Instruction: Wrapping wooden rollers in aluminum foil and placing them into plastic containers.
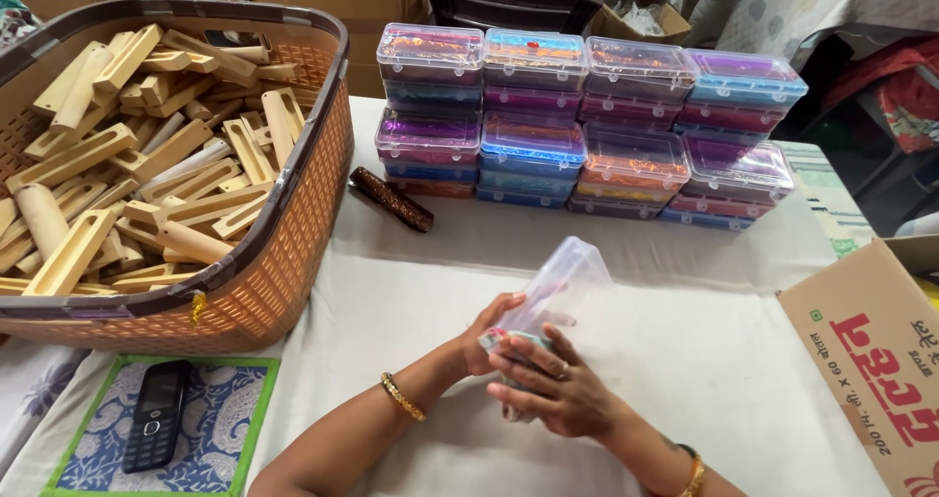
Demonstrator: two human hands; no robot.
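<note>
Clear plastic, a small box (556,287) with its lid up, sits between both hands near the front edge of the table (685,340). I see the left hand (486,336) pinching it from the side and the right hand (553,384) closed under it. Stacked coloured boxes (587,130) stand at the back edge. An orange basket (284,252) of wooden pieces (127,155) occupies the left side, a phone (156,414) near the front left corner.

Your left hand (489,336) and right hand (553,389) grip a clear plastic box (558,282); the orange woven-plastic basket (284,252) sits at ten o'clock.
</note>
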